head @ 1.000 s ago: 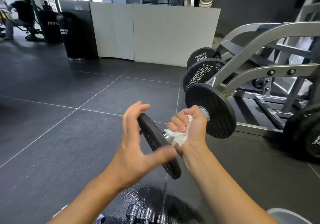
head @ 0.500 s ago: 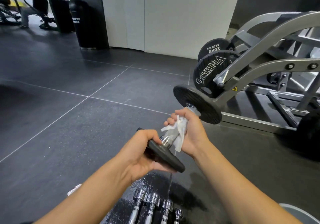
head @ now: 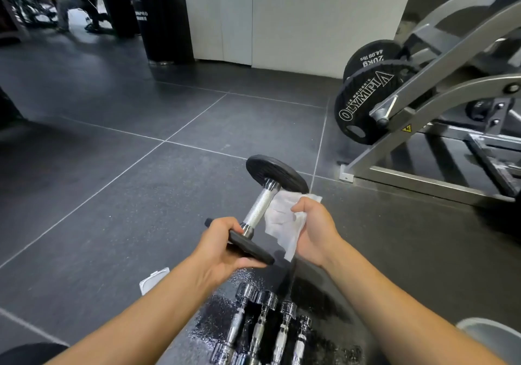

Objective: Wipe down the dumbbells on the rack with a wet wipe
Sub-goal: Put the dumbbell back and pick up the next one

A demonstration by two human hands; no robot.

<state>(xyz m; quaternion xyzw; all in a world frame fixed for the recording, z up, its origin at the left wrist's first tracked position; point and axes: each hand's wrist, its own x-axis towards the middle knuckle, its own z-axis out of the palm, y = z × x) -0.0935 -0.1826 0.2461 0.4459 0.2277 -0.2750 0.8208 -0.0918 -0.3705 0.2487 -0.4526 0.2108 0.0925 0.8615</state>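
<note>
Grip: left hand (head: 222,247) holds dumbbell (head: 260,203) by near plate; right hand (head: 315,230) pinches wet wipe (head: 282,220) just beside handle. Best: wrap wipe round knurling, twist, then do both plates

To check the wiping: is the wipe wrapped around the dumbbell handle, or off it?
Off it. The wipe hangs from the right hand, beside the bare handle; the left hand holds the near plate.

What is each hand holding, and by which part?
The left hand grips the black dumbbell with chrome handle by its near end plate. The right hand pinches a crumpled white wet wipe by its edge.
</note>
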